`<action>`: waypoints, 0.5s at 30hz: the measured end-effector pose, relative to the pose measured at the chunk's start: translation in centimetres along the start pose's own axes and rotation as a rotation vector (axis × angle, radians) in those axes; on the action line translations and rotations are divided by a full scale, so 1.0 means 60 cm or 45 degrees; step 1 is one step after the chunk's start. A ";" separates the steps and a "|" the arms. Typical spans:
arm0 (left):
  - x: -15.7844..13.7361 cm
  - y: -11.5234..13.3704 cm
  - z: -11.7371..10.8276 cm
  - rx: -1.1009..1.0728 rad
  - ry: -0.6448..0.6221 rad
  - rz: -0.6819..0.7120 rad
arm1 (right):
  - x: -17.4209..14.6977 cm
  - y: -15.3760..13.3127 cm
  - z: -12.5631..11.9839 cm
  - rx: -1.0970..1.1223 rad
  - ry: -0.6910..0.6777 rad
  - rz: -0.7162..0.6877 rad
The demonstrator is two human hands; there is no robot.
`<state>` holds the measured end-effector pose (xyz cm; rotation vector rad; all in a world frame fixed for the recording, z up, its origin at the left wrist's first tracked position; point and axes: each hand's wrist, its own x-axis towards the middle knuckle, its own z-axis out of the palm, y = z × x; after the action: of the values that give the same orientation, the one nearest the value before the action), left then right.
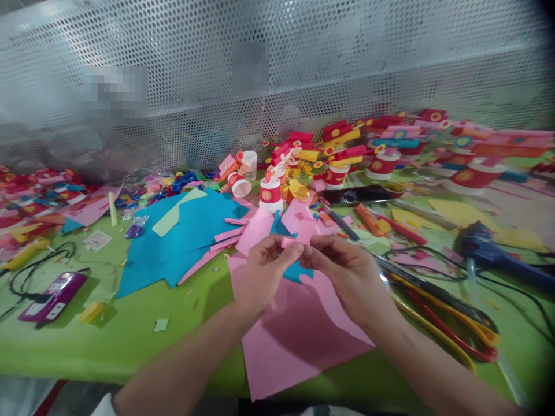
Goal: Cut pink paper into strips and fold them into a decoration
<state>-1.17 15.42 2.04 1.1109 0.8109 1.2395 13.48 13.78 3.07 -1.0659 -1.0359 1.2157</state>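
Note:
My left hand [271, 268] and my right hand [344, 271] meet in the middle of the view, thumbs and fingers closed together. Between them they pinch a small strip of pink paper [306, 232], its left end bent or rolled at my left fingertips. Below my hands lies a large pink paper sheet [299, 341]. A blue paper sheet [182, 231] spreads to the left, with several cut pink strips [225, 237] on its right edge. Just beyond my hands stands a red and white paper cup [271, 193] with paper pieces on top.
Scissors [437, 300] with yellow and red handles lie right of my right forearm. Farther right rests a dark blue glue gun [507, 257] with its cable. A purple power strip [54, 297] sits at left. Several decorated cups [381, 164] line the back, before a perforated metal panel [277, 75].

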 end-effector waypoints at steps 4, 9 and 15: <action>0.001 0.002 -0.002 0.084 0.045 0.027 | 0.002 0.003 -0.001 -0.010 -0.041 0.036; 0.004 0.013 -0.005 0.135 0.078 -0.029 | 0.004 0.000 0.000 -0.042 -0.058 -0.002; 0.011 0.028 -0.011 0.019 0.026 -0.246 | 0.010 0.002 -0.008 0.131 -0.178 0.028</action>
<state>-2.19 16.15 3.48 1.0076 0.9220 1.0859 13.97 14.39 2.85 -0.9254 -1.0583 1.3619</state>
